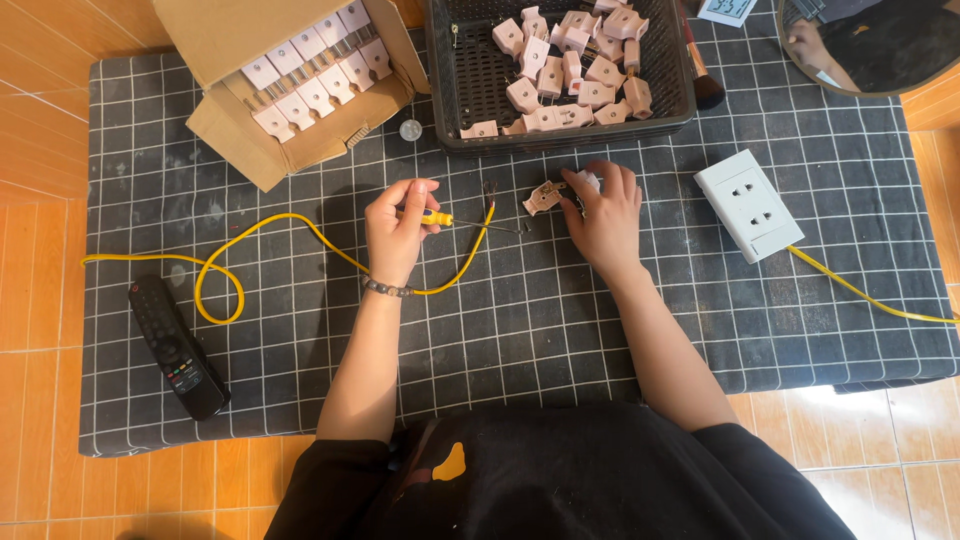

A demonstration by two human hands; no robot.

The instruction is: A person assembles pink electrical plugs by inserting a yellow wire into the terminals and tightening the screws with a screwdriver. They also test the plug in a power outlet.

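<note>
1. Two hands of one person. Left hand (pixel 398 225) has its fingers pinched together on one small yellow-handled screwdriver (pixel 455 220), the shaft pointing to 3 o'clock.
2. Right hand (pixel 603 215) lies palm down on the mat, fingers pressed on one pinkish plug part (pixel 543 197) that sticks out at its 9 o'clock. The screwdriver tip stops just short of that part.
3. One yellow cable (pixel 225 265) loops at 9 o'clock of the left hand and passes under the wrist; its bare end rises between the hands.
4. One black basket (pixel 470 80) at 12 o'clock holds about twenty pink plugs; exact count unclear, they overlap.
5. One cardboard box (pixel 235 130) at 11 o'clock holds two rows of pink plugs, roughly six each.
6. One white wall socket (pixel 748 205) at 3 o'clock of the right hand, well apart from it, with a second yellow lead running off the right edge.
7. One black remote (pixel 178 348) at 8 o'clock, near the mat's front-left edge.
8. One grey gridded mat (pixel 560 330): open room lies between the forearms and toward its front edge; the far edge is crowded by box and basket.
9. One round mirror (pixel 870 50) cut off at the top right corner.
</note>
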